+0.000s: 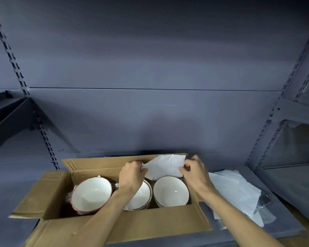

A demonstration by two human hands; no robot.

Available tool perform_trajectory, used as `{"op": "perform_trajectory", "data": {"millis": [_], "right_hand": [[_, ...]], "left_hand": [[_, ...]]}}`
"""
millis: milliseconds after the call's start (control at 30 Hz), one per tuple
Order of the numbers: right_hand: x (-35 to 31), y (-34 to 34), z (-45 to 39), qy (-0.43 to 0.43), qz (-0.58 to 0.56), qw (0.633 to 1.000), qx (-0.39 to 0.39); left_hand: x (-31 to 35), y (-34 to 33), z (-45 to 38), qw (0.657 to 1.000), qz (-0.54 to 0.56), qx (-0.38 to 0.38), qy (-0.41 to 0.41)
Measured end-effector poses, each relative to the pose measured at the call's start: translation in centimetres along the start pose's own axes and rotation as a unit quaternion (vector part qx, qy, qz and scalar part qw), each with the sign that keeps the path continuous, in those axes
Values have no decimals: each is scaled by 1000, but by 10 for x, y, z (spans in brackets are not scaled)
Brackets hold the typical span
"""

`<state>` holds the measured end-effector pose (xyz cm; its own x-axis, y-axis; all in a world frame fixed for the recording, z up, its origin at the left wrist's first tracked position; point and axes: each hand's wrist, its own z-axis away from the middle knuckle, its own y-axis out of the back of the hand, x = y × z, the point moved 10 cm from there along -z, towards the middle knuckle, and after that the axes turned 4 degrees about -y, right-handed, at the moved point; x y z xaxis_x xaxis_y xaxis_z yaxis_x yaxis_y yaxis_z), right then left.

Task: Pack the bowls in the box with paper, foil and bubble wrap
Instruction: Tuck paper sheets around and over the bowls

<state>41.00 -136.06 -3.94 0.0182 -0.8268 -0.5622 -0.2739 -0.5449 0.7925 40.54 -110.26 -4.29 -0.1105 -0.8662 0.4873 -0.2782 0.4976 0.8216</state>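
- The cardboard box (pixel 114 227) sits open on a grey shelf (pixel 284 227), flaps folded outward; its near flap runs off the lower edge of the view.
- Inside the box stand three white bowls: the left bowl (pixel 91 194), tilted, with a pinkish outside; the middle bowl (pixel 141 196), largely hidden behind the left forearm and seemingly stacked on others; the right bowl (pixel 170 190), upright.
- The left hand (pixel 132 172) and the right hand (pixel 194 171) each pinch one end of a white paper sheet (pixel 165 166), holding it over the far side of the box, above the right bowl.
- Something shiny between the left and middle bowls is too hidden to identify.
- To the right of the box lies a pile of white paper (pixel 235 191) over clear wrap (pixel 265 202), whose kind is hard to make out.
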Motion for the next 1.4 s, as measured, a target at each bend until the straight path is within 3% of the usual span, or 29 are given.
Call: {"op": "perform_trajectory", "data": {"millis": [67,133,233,367,433,533,667,767,900,1000,1100,1233,1333,1400], "right_hand": [[7,9,4,-8,-40,999,10],[22,31,11,-9,-48,996,69],[65,63,20,-63,15,989,129],[140,59,29,-167,224,960,-16],[167,47,40,-198,239,945,-102],[181,36,47,-221,211,943,-133],[164,49,45,-189,217,957,-43],[143,80,47,-172,106,976,80],[90,124,51,-98,35,969,225],[34,143,54,14,-31,960,278],[-17,136,56,138,-97,959,229],[-80,114,71,294,-89,939,156],[-106,101,82,345,-88,923,149],[-112,93,81,341,-94,928,117]], "left_hand": [[-3,-13,-1,1000,-1,-25,-2],[-4,-21,-1,999,4,-41,-4],[0,-24,0,999,1,-45,-6],[-1,-13,4,997,20,-73,1],[-5,3,5,997,18,-70,9],[-3,37,9,1000,17,-5,6],[11,79,16,995,11,101,-14],[22,96,18,989,39,141,-31],[49,98,16,981,118,127,-92],[74,91,16,969,179,82,-151],[100,88,22,961,165,33,-222],[127,107,31,942,-63,88,-317],[119,100,28,941,-136,34,-307],[101,102,26,959,-88,12,-268]]}}
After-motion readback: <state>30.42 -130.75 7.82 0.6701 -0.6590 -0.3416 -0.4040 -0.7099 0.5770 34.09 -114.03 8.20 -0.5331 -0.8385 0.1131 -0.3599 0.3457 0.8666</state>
